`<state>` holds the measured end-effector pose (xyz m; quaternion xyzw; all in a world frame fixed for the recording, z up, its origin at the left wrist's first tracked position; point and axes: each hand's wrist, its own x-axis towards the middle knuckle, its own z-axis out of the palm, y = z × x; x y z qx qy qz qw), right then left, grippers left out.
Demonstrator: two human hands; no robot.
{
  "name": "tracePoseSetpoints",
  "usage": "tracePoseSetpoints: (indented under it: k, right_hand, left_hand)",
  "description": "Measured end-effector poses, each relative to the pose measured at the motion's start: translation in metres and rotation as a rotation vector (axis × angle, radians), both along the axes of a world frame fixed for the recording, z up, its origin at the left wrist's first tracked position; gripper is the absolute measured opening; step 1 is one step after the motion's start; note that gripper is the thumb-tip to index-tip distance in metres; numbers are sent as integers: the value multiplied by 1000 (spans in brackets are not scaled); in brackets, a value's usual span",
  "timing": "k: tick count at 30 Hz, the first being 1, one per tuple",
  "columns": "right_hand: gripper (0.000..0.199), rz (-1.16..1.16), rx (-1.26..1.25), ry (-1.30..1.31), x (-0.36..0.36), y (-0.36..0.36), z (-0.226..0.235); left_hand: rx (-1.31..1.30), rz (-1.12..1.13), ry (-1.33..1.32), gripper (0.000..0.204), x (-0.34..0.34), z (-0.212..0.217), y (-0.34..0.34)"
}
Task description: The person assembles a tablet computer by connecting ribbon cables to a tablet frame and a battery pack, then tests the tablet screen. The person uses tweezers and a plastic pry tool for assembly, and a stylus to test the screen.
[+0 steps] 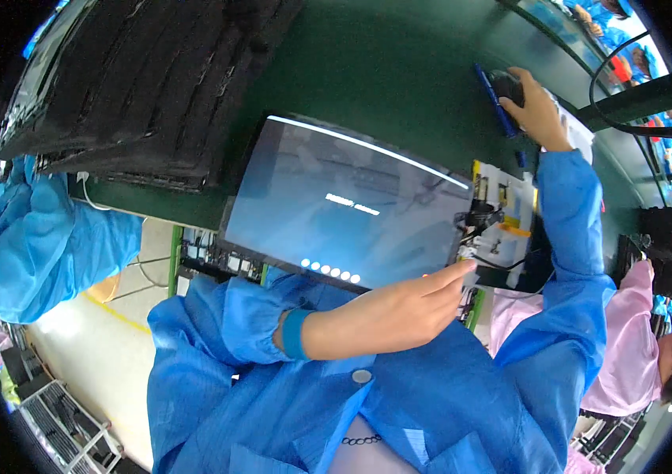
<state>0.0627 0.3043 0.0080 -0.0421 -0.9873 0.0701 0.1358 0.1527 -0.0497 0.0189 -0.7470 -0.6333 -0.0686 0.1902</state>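
Observation:
A flat screen panel (pixel 352 197) lies in front of me, lit blue-grey with small text and a row of white dots. My left hand (pixel 411 312), a blue band on its wrist, reaches across the panel's near edge. Its fingers are pinched together at the near right corner, beside a bundle of thin cables (pixel 481 221); what they grip is too small to make out. Farther off at the right, my right hand (pixel 537 110) curls round a dark rounded object (pixel 507 85) that looks like a computer mouse. A long blue bar (pixel 495 101) lies against that object.
Stacked black sheets or panels (pixel 130 95) fill the far left of the green table (pixel 352 47). Yellow-edged boards (pixel 510 197) lie right of the screen. A black cable loop (pixel 644 130) hangs at the right. People sit nearby, one in pink (pixel 620 347).

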Motion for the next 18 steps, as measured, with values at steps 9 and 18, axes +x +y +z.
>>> tracePoseSetpoints:
  k: [9, 18]
  right_hand:
    - [52, -33, -12, 0, -8, 17, -3]
    - [29, 146, -111, 190, 55, -62, 59]
  left_hand:
    - [69, 3, -64, 20, 1, -9, -3]
    - [-43, -16, -450, 24, -9, 5, -2]
